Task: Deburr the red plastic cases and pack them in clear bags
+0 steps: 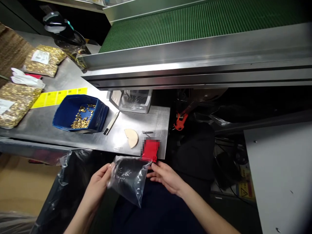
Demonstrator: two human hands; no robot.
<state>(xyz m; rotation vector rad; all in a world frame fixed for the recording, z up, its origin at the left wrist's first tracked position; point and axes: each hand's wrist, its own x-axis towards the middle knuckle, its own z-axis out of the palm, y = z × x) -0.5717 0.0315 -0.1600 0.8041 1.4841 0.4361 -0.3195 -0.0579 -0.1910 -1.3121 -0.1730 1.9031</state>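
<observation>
A clear plastic bag (129, 178) hangs between my hands in front of the bench edge. My left hand (98, 182) pinches its upper left corner. At the opposite upper corner, my right hand (168, 177) has its thumb and finger closed on the bag, the other fingers loosely curled. Just beyond the bag's top edge lies a red piece (151, 152), partly blurred out, close to my right fingertips. Past it on the metal bench are a half-round pale wooden piece (131, 138) and a small metal part (147, 132).
A blue bin (70, 113) holds small brass-coloured parts, with a cutter-like tool (111, 123) beside it. Bags of golden parts (19, 100) lie left, near a yellow label strip (60, 96). A clear tray (135, 102) sits under the green conveyor (170, 26). Orange-handled tool (180, 122) lies right.
</observation>
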